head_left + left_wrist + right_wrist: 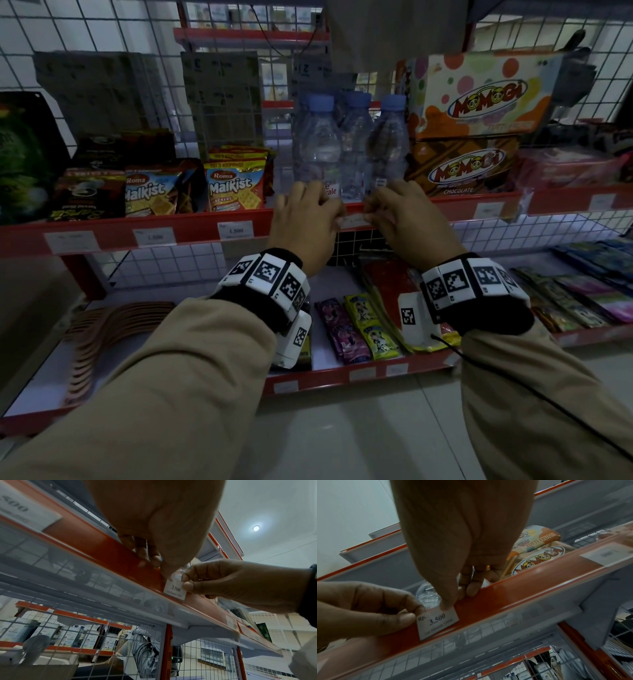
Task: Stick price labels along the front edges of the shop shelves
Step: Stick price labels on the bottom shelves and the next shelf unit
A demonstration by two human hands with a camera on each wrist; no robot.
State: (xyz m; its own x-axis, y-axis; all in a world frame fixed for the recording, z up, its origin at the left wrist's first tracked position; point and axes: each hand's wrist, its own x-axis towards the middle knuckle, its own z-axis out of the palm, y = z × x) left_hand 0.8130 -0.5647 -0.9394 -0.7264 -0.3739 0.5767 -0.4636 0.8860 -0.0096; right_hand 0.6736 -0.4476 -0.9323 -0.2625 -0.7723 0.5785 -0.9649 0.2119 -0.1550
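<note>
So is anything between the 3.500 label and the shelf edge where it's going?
Nothing visible. The label lies against the red shelf edge below the water bottles, held by the left hand and right hand. The nearest stuck label sits clear to its left.

A small white paper price label (437, 622) on the red shelf edge (513, 592) reads "Rp. 3.500". Red-and-yellow cracker packets (234, 186) read "Roma Malkist". Orange-dotted cardboard boxes (479, 102) read "Momogi"; one says "Tutti Frutti", another "Chocolate".
</note>
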